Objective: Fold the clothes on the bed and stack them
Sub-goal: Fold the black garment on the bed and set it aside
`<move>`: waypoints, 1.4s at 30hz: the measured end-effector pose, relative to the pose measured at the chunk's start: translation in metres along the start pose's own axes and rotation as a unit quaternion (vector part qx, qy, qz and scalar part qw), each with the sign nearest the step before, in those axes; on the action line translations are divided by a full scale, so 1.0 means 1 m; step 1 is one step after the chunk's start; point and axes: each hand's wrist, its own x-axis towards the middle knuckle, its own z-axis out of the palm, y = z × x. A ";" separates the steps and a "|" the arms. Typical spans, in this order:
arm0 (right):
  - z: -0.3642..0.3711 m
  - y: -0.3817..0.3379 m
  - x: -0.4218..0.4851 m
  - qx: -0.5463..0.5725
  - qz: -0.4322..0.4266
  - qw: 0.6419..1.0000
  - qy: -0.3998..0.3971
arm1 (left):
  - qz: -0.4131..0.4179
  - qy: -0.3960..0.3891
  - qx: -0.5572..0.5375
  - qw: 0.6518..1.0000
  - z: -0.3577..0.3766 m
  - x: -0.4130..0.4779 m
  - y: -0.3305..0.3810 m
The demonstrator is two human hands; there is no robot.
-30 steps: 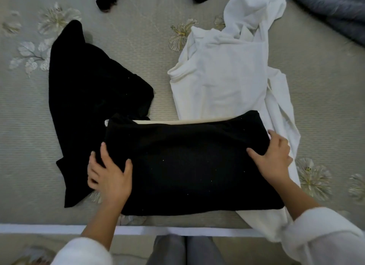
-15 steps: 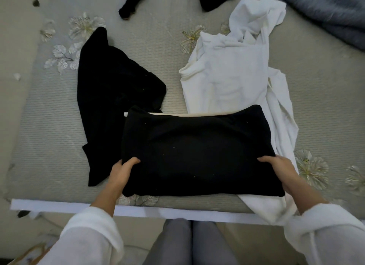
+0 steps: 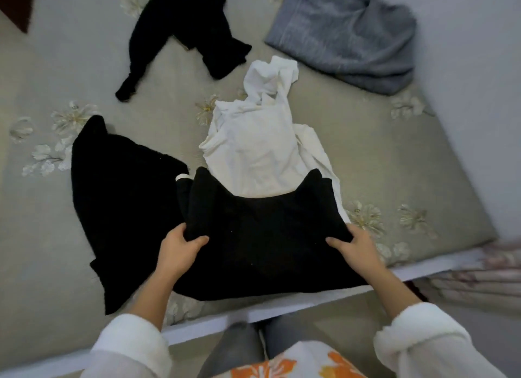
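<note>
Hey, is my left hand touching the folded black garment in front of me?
Touching. The head view shows the left hand gripping the folded black garment at its left edge, with the cloth pinched between thumb and fingers.

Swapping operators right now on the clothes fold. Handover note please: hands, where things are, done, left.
Hands: left hand grips the left side of the folded black garment; right hand grips its right side.
It sits at the near edge of the bed, partly over the white garment.
Done: that one piece folded.
Left: place it, then fold and stack the loose black garment at left, the white one, and the small black garment farther back. Grey fabric lies far right. No stack visible yet.
</note>
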 end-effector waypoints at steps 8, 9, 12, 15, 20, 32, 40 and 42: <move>-0.101 0.037 -0.016 0.142 0.076 0.978 0.130 | 0.143 -0.062 0.057 0.986 0.083 0.010 0.129; -0.115 0.045 -0.015 0.157 0.079 0.972 0.153 | 0.160 -0.072 0.077 0.982 0.100 0.010 0.146; -0.157 0.069 -0.011 0.189 0.090 0.959 0.192 | 0.185 -0.116 0.112 0.969 0.155 0.012 0.193; -0.201 0.099 0.002 0.227 0.119 0.944 0.207 | 0.226 -0.128 0.148 0.954 0.216 0.016 0.236; -0.264 0.150 0.047 0.270 0.143 0.928 0.214 | 0.287 -0.109 0.205 0.929 0.326 0.026 0.301; -0.308 0.217 0.134 0.322 0.185 0.911 0.178 | 0.353 0.043 0.200 0.913 0.519 0.055 0.437; -0.288 0.254 0.186 0.330 0.229 0.896 0.188 | 0.318 0.018 0.273 0.908 0.570 0.115 0.422; -0.287 0.262 0.203 0.349 0.260 0.875 0.213 | 0.291 -0.051 0.335 0.895 0.577 0.116 0.390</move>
